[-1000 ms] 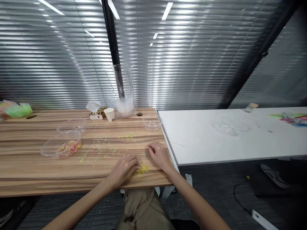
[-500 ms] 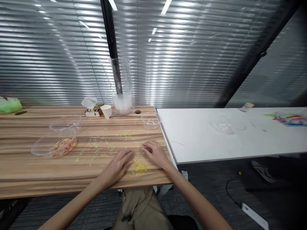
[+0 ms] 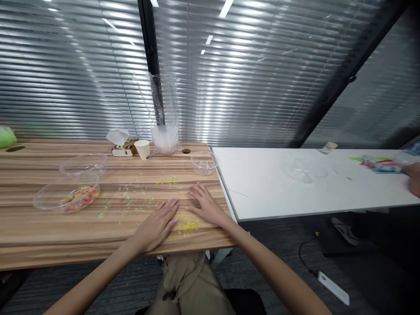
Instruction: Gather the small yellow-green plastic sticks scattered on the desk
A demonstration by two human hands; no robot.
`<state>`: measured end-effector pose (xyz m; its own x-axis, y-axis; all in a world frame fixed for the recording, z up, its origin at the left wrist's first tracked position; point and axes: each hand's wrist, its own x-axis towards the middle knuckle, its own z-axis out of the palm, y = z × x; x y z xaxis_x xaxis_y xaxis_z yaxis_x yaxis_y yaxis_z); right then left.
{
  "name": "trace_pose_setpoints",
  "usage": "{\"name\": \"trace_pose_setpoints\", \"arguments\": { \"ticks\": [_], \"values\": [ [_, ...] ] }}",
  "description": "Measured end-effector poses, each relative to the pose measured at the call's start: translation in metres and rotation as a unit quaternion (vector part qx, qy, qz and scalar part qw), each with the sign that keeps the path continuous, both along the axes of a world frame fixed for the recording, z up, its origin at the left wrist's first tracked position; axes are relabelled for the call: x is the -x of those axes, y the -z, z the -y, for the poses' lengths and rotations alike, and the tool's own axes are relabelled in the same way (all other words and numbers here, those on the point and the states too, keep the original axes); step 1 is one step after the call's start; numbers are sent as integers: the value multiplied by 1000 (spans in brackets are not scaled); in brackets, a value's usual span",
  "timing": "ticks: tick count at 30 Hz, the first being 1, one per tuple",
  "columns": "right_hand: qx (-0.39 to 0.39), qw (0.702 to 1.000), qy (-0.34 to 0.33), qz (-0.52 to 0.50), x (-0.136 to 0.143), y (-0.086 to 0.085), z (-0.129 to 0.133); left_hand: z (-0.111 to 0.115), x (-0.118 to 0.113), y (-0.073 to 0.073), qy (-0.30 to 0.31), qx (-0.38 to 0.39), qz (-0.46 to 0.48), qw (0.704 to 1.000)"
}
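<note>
My left hand (image 3: 157, 227) lies flat on the wooden table, its fingers stretched forward and nothing in it. Flat on the wood to its right is my right hand (image 3: 205, 205), fingers spread and holding nothing. Between and below them is a small heap of yellow bits (image 3: 189, 226), short and thin. Pale green bits (image 3: 129, 199) are scattered left of my left hand. Beyond the hands lies a second yellow patch (image 3: 168, 180). A clear round bowl (image 3: 204, 164) stands past my right hand. On the left, another clear bowl (image 3: 67, 199) contains red, orange and yellow bits.
A clear container (image 3: 83, 164), tissue box (image 3: 124, 148), paper cup (image 3: 142, 149) and plastic-wrapped white cups (image 3: 165, 139) stand farther back. The white table (image 3: 262, 188) at right bears clear lids (image 3: 303, 170) and colourful packets (image 3: 377, 164). Another person's hand (image 3: 413, 177) is at the right edge.
My right hand's fingers, bent together before, are now spread flat on the wood. My left hand has flattened too. Another person's hand has come into view at the right. The view has shifted slightly.
</note>
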<state>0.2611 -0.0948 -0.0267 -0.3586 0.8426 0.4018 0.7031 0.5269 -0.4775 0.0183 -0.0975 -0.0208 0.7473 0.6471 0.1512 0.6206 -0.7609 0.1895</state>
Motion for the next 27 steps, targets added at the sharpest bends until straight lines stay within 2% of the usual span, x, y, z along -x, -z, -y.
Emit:
{"name": "trace_pose_setpoints", "arguments": {
  "ticks": [7, 10, 12, 18, 23, 27],
  "values": [
    [-30, 998, 37, -39, 0, -1, -2, -3, 9, 20, -80, -76, 14, 994],
    [-51, 993, 70, -82, -4, 1, 2, -1, 13, 22, -94, -89, 28, 991],
    [-45, 992, 78, -92, -6, 2, 4, 4, 15, 15, -77, -82, 33, 993],
    [-17, 993, 73, -95, -6, 1, 4, 24, 0, -16, 68, 15, 18, 997],
    [-23, 992, 88, -88, -6, 3, 4, 37, -17, -18, 92, 62, 27, 994],
    [-43, 992, 100, -59, -5, 5, 5, 39, -18, -17, 90, 78, 37, 992]
  ]
}}
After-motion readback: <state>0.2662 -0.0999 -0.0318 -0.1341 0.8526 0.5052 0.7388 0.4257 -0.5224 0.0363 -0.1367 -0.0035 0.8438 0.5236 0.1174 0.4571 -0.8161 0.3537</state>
